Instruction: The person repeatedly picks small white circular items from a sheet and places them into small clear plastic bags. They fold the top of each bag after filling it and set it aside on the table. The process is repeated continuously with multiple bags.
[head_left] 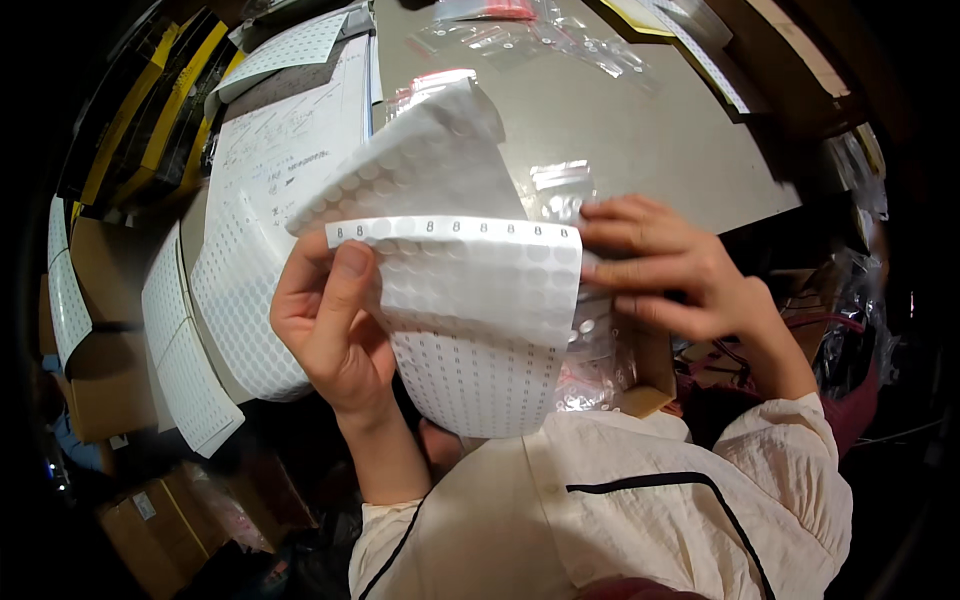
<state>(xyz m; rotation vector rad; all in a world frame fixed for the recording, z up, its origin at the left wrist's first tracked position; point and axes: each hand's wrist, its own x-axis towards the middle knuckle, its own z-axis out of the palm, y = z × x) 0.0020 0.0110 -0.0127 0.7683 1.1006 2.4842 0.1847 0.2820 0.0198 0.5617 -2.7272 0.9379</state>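
My left hand (335, 325) grips a stack of white sheets of small round stickers (465, 300), thumb pressed on the top sheet's left edge. The upper sheet is bent back and curls up toward the table. My right hand (670, 265) pinches the right edge of the same sheets, fingers lying across a clear plastic bag (590, 345) held behind them. Both hands are raised close to my chest, in front of the table edge.
A grey table (640, 130) lies beyond, with clear zip bags (530, 40) at its far side. More sticker sheets (230, 290) and a printed paper (290, 140) lie to the left. Cardboard boxes (100, 360) stand at lower left. Cables and bags crowd the right.
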